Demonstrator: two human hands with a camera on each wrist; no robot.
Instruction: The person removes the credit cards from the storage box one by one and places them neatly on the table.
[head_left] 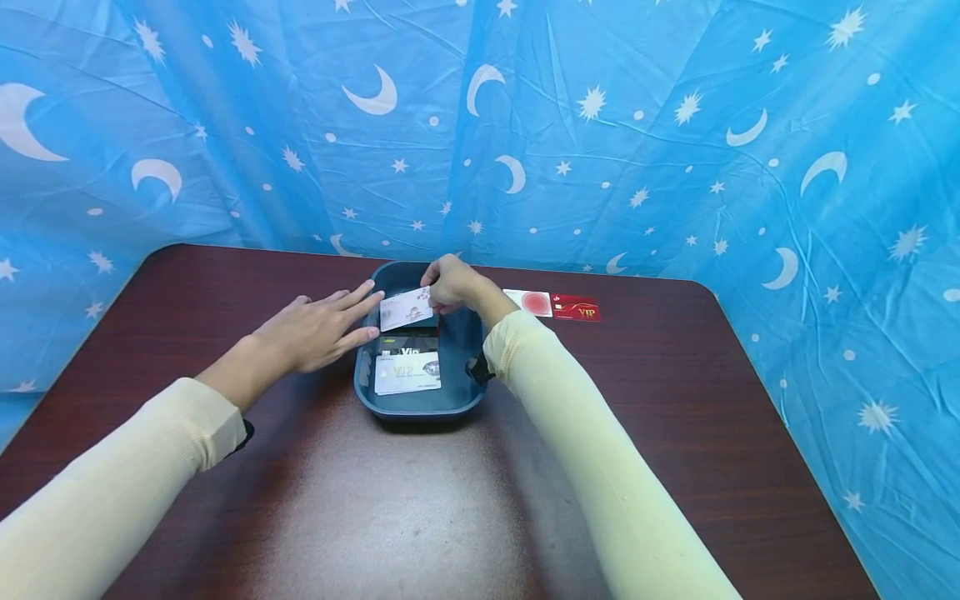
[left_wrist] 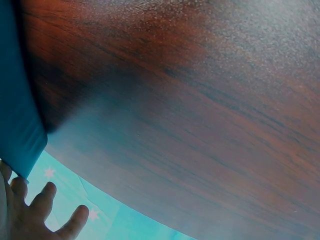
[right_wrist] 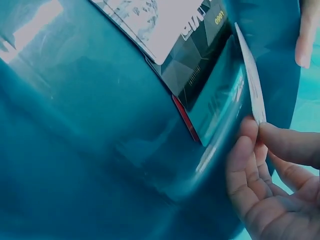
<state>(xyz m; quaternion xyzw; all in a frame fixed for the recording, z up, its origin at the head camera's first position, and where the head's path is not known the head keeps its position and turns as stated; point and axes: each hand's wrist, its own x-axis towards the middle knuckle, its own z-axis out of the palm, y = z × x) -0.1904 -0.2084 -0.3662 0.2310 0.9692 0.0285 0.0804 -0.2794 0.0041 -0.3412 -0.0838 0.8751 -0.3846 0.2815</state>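
Observation:
My right hand (head_left: 453,283) pinches the right edge of a white card (head_left: 405,310) with a pinkish flower print, between thumb and fingers. The card is over the far part of a dark blue tray (head_left: 461,354); in the right wrist view its face is nearly edge-on. My left hand (head_left: 315,329) has its fingers spread, with the fingertips right at the tray's left rim. Inside the tray, a white VIP card (head_left: 405,372) overlaps a black VIP card (head_left: 397,343). A thin red edge (right_wrist: 185,119) shows beneath the black card in the right wrist view.
To the right of the tray, a white card with a red circle (head_left: 534,302) and a red VIP card (head_left: 576,308) lie side by side on the brown table (head_left: 645,400). Behind the table hangs a blue curtain (head_left: 570,150) with moons and stars.

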